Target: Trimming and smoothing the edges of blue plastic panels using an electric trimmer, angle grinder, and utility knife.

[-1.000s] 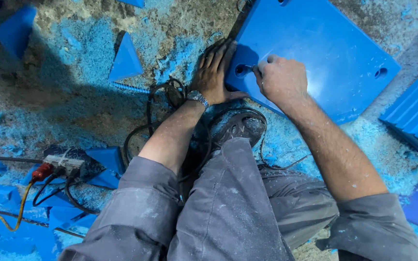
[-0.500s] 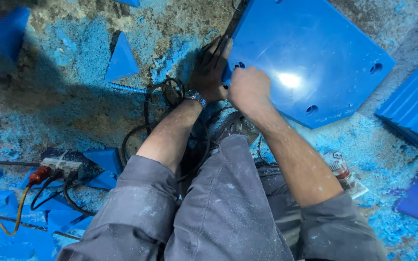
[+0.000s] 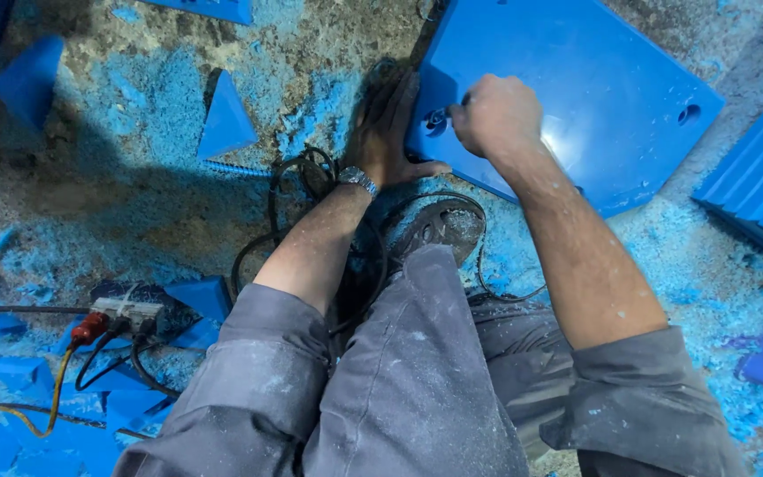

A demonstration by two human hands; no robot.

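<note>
Blue plastic panel [image 3: 576, 97], glossy, holes near corners. My left hand [image 3: 386, 128] flat, fingers spread, against its edge; right hand [image 3: 496, 115] fisted at hole, contents hidden.

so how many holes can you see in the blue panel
2: one hole by the right hand at the blue panel's left edge, one hole near its right corner. Others may be hidden.

Glossy smooth blue plastic panel [image 3: 576, 97], rough dusty floor [image 3: 134, 185] — metal wristwatch [image 3: 358, 179]
</note>
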